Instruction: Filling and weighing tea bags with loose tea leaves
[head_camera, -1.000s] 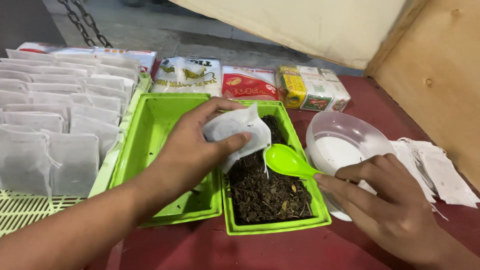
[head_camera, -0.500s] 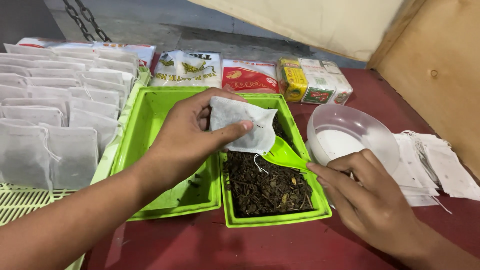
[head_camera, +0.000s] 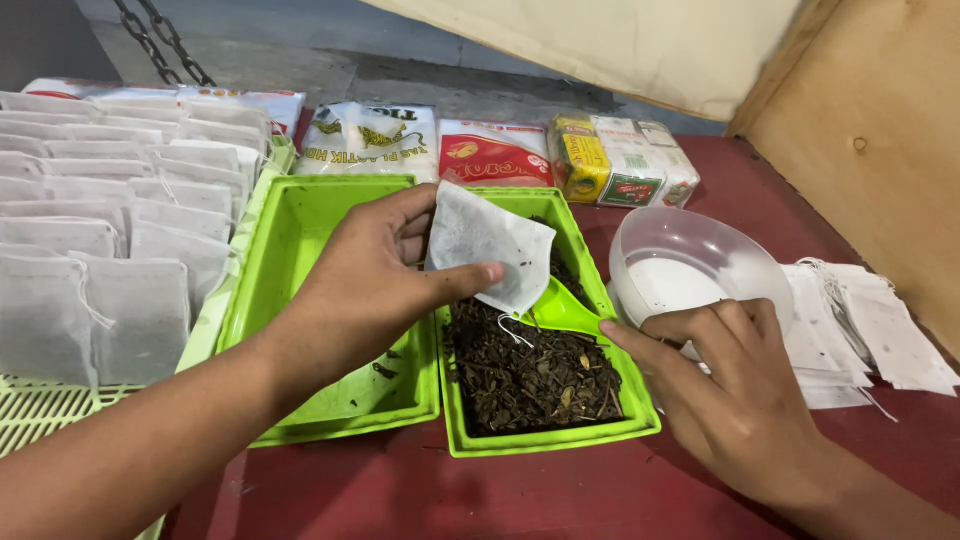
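My left hand pinches a white paper tea bag and holds it open over the right green tray, which is full of dark loose tea leaves. My right hand grips a small green scoop by its handle. The scoop's bowl is tucked under the bag's lower edge, so what it carries is hidden. The left green tray lies under my left wrist with only a few crumbs in it.
Rows of filled white tea bags lie on a pale green rack at the left. A clear plastic bowl with white powder and a stack of flat empty bags sit at the right. Packets line the back edge of the red table.
The bag has tipped up and opened toward the scoop. My right hand has brought the scoop left, from above the leaves to under the bag's mouth.
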